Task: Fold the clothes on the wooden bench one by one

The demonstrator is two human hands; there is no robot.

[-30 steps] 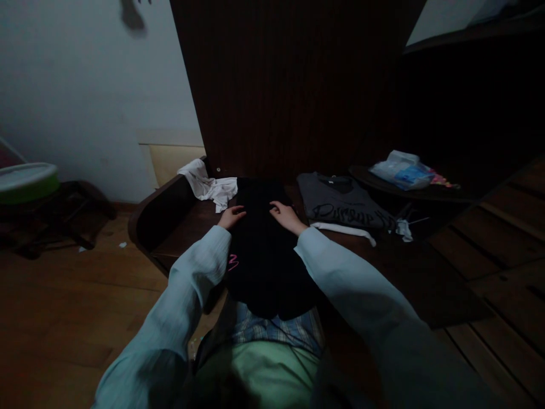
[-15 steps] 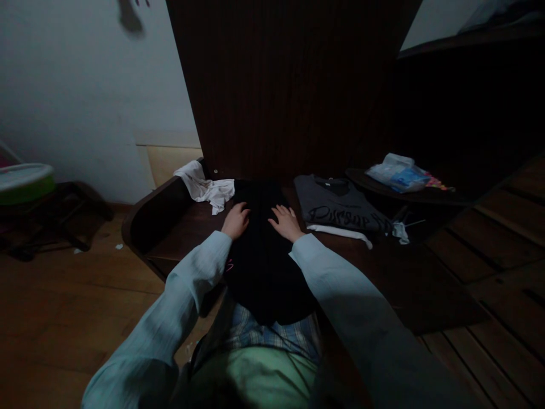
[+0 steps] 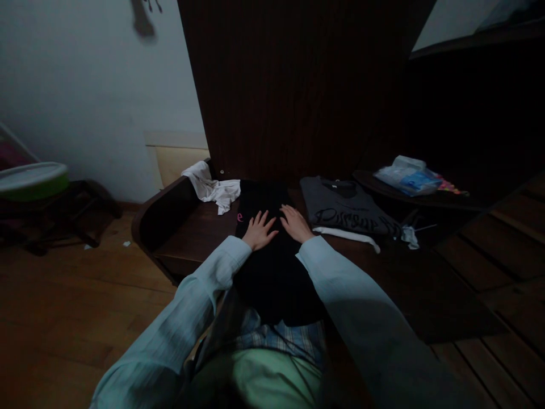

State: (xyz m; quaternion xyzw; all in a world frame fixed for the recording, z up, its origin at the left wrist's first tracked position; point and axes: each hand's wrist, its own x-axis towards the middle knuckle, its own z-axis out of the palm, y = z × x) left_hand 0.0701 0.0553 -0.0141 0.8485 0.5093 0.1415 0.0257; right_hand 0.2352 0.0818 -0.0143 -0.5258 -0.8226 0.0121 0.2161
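A black garment [image 3: 276,278] with a small pink print near its left edge lies lengthwise over the dark wooden bench [image 3: 187,233], and its near end hangs toward my lap. My left hand [image 3: 259,230] rests flat on the cloth with its fingers spread. Beside it my right hand [image 3: 296,223] also lies flat on the garment, fingers stretched out. Neither hand grips anything. To the right of the black cloth sits a folded dark grey T-shirt [image 3: 340,207] with black lettering, on top of something white.
A crumpled white cloth [image 3: 208,184] drapes over the bench's left armrest. Plastic packaging [image 3: 406,175] lies on a dark round surface at right. On the far left, a green-and-white tub [image 3: 34,180] stands on a dark stool. A dark wooden panel [image 3: 298,85] rises behind the bench.
My left hand has moved in from the garment's left edge onto its middle, nearer my right hand, and its fingers have spread. The pink print now shows farther up. The view has shifted slightly.
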